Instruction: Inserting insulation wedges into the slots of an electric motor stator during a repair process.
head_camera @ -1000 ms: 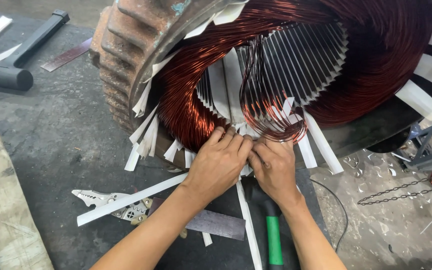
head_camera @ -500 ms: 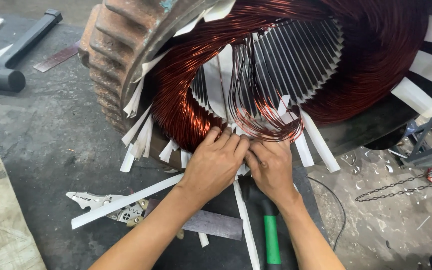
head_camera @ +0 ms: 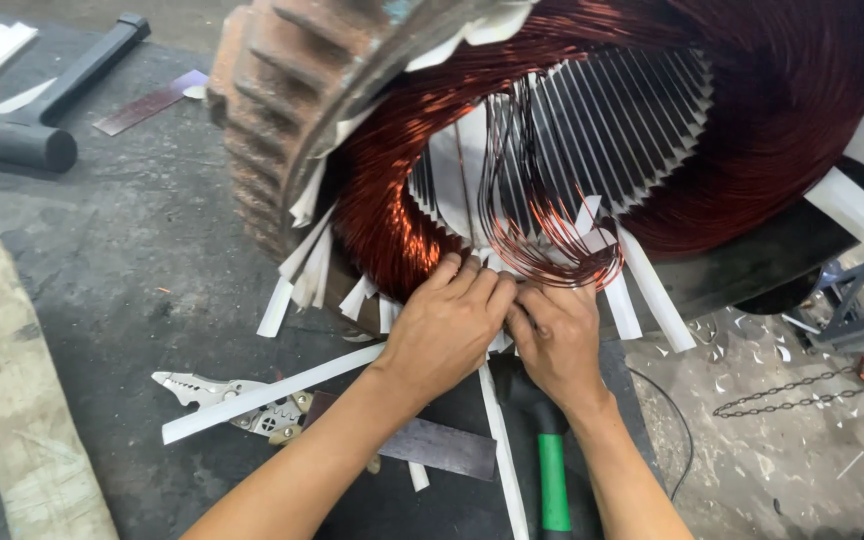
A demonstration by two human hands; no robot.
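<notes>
Glossy reddish copper wire coils [head_camera: 392, 190] packed in a rough, rusty cast-metal stator housing [head_camera: 272, 110], with matt white paper strips [head_camera: 642, 280] sticking out. Dull grey flat metal bar [head_camera: 432, 445] lying on the grimy, matt dark counter [head_camera: 122, 280].

Both hands at lower mouth of stator [head_camera: 282, 90], side by side.
Left hand [head_camera: 444, 325] touches right hand [head_camera: 555, 335] just under wire loop [head_camera: 542, 215], which hangs inside stator bore. Paper strips [head_camera: 297, 265] stick out around the opening. Pliers [head_camera: 222, 395] lie left of forearms w/ flat bar [head_camera: 432, 445] beside; hammer [head_camera: 550, 470] under right wrist. Mallet [head_camera: 42, 110] far left, behind.
</notes>
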